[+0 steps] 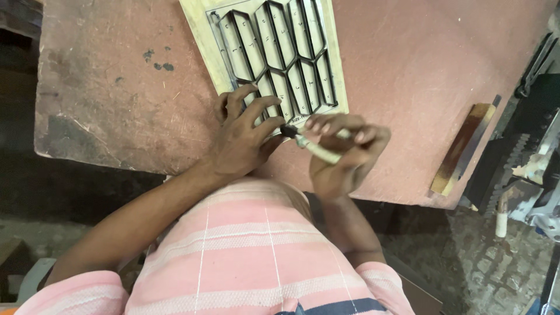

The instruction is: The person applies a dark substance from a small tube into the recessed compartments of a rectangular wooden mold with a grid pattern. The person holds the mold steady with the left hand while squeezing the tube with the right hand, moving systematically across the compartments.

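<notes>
Reddish-brown and worn, the tabletop [105, 87] carries dark stains on its left part and a chipped near edge, with dim floor beyond it. Moving right, a pale board [201, 52] lies tilted near the top middle, and on it sits a frame [280, 49] of dark strips bent into long hexagonal cells. The left hand [239, 140] rests spread on the board's near corner, fingers pressing down on the lowest cells; it holds nothing, only steadies the piece. Just beside it the right hand [344, 157] has its grip closed around a pale tool [318, 149], whose dark tip touches or nearly touches the frame's near edge by the left fingers. As a judgement, most of the cells look formed and seated already, and the work now seems limited to that near edge; how much of it remains cannot be told. Further right a flat bar [461, 149] with a brown face lies near the tabletop's corner, well apart from the hands. Dark machine parts [525, 146] crowd the right edge above a rough stone floor [466, 256]. A pink striped shirt [251, 251] fills the foreground.
</notes>
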